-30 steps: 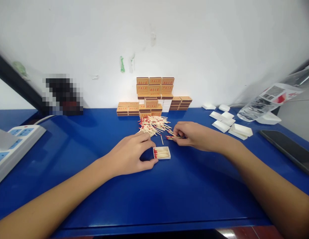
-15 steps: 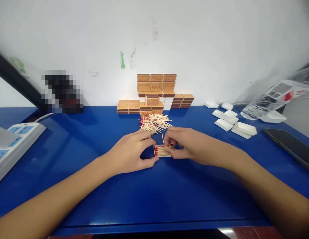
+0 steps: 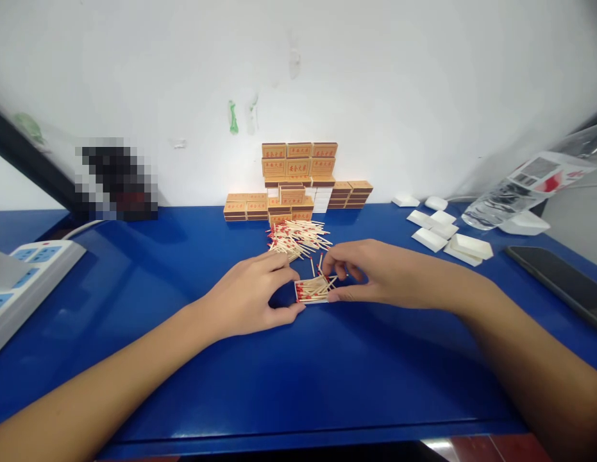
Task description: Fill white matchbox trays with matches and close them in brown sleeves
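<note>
A small white matchbox tray [image 3: 318, 302] lies on the blue table, filled with red-tipped matches [image 3: 310, 292]. My left hand [image 3: 260, 292] steadies its left end, index finger and thumb at the two left corners. At the right end, my right hand [image 3: 353, 269] has its thumb and fingers apart, the thumb touching or close to the tray's near right corner. A few matches stick out crookedly by those fingers. Behind the tray lies one loose match [image 3: 312, 267]. Farther back is a big pile of matches [image 3: 298, 239].
Matchboxes [image 3: 299, 168] stand stacked against the wall behind the pile. At the right are several empty white trays [image 3: 429, 240], a tilted plastic bottle [image 3: 510, 192] and a dark phone [image 3: 558, 282]. A white power strip [image 3: 62, 269] lies at the left.
My right hand's fingers have spread and lifted slightly from the tray, and matches at its right end now show at crooked angles. The left hand stays at the tray.
</note>
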Motion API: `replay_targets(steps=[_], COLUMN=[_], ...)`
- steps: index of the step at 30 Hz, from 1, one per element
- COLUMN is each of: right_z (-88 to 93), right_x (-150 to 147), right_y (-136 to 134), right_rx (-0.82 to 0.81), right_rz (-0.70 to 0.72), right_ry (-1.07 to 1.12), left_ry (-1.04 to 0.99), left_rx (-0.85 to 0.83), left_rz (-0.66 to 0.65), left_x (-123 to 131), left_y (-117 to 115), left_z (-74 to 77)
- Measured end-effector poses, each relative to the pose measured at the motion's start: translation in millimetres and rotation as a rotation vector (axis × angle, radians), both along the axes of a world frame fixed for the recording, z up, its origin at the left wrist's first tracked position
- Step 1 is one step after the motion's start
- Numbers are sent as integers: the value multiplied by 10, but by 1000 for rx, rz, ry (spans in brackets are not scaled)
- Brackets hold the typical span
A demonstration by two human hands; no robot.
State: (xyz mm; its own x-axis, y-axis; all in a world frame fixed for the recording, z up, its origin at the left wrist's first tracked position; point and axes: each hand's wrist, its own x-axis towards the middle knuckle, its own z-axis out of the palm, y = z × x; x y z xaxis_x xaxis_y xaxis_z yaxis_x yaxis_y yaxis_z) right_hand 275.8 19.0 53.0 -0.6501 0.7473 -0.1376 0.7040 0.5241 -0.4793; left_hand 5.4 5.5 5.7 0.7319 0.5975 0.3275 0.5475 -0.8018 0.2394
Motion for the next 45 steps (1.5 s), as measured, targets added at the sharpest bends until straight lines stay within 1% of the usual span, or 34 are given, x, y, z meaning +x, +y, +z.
replay_targets(steps=[5,10,18,24,29,33,38,42,45], right_z=[40,16,0,-56,-45,-67,-74,-41,-67], right_x=[-32,-6,-6,-42,-67,-117,-120,-105,-146], right_y=[-56,-38,-9,-14,-43,-53,-45,-42,-49], right_rx=[-50,-76,-41,11,36,90,113,148,157], right_rz=[-22,-16,-36,-27,-30,11,52,27,8], right_ry=[-9,19,-25,36,85,115,112,112,104], left_ry=[-3,14,15,6,16,-1,-3,16,13], left_rx=[0,3,5,3,-2,-1,3,-6,-9], left_rz=[-2,4,4,5,8,4,2,7,4], left_x=[-12,-6,-7,3,-9,-1,-1,-10,-2], left_y=[6,5,7,7,6,5,5,3,0], left_z=[-10,5,2,3,5,4,0,5,6])
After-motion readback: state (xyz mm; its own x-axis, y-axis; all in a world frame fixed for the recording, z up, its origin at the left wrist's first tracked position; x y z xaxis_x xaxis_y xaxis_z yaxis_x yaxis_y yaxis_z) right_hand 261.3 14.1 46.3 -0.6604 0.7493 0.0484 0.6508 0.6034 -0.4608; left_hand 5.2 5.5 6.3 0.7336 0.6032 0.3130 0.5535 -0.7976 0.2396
